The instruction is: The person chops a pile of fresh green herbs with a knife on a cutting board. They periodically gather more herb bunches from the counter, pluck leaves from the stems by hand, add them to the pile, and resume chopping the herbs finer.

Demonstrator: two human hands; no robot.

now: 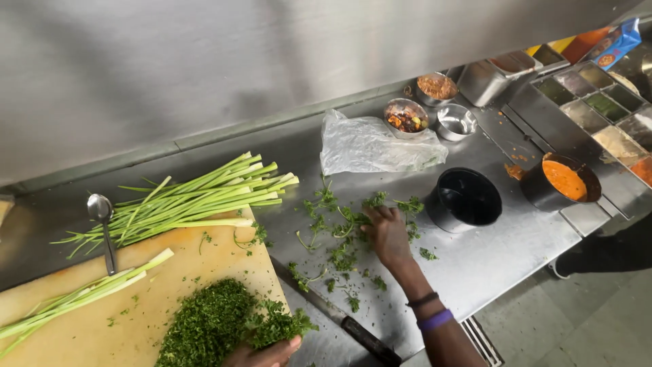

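Note:
My right hand (388,234) reaches out over the steel counter (502,258) and curls its fingers on loose green coriander sprigs (339,228) scattered there. Two bands, one black and one purple, sit on that wrist. At the bottom edge, only part of my left hand (266,355) shows; it rests against a pile of finely chopped herbs (210,323) on the tan cutting board (102,326). A long knife (339,318) with a black handle lies on the counter between my two hands.
Green onion stalks (197,197) and a metal spoon (103,221) lie at the board's far side. Beyond the sprigs are a crumpled plastic bag (373,146), small steel bowls (406,115), an empty black pot (465,198), a pot of orange sauce (564,180) and a compartment tray (604,109).

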